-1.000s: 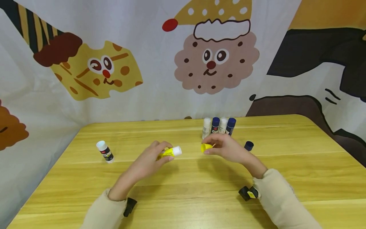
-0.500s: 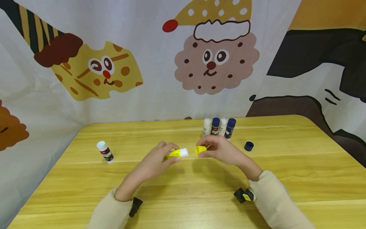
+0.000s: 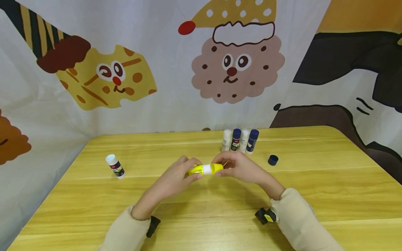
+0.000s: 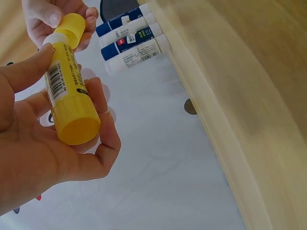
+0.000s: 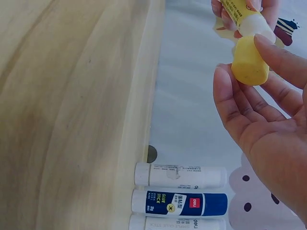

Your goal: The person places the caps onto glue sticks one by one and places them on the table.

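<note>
My left hand (image 3: pixel 177 177) grips a yellow glue stick (image 4: pixel 72 91) by its barrel, held sideways above the table. In the right wrist view, a yellow cap (image 5: pixel 250 61) is pinched between the thumb and fingers of my right hand (image 5: pixel 268 103). The cap's rim meets the white end (image 3: pixel 207 169) of the glue stick and lies roughly in line with it. Part of the white end still shows between cap and barrel. How far the cap is seated I cannot tell.
Several upright glue sticks (image 3: pixel 235 140) with white or navy tops stand in a row at the table's back. A dark navy cap (image 3: pixel 273 160) lies right of them. Another glue stick (image 3: pixel 115 166), white-topped, stands at the left. A patterned cloth (image 3: pixel 169 115) hangs behind the wooden table (image 3: pixel 201 216).
My hands have come together: the left moved right with the glue stick, the right moved left with the yellow cap. The gap between cap and white end has closed.
</note>
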Motion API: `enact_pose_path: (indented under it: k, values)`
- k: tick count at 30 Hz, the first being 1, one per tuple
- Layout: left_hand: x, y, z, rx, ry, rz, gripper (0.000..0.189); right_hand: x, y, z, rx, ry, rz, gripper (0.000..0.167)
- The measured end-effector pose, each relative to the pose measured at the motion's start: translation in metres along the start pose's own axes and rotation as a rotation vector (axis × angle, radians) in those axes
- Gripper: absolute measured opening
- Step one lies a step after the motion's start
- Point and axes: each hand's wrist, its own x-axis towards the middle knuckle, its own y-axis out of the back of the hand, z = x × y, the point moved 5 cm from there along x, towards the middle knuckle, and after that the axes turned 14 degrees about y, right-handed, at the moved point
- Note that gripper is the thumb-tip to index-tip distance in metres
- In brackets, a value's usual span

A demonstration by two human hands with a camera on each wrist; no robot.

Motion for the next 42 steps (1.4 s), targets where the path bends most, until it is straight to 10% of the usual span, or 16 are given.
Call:
enact_pose_path:
  k: [42]
  values:
    - [0.0032,-0.0026,0.0015,0.009,-0.030,0.002,0.024,0.0009,-0.0041,-0.0091,0.006,0.051,0.007,0.025]
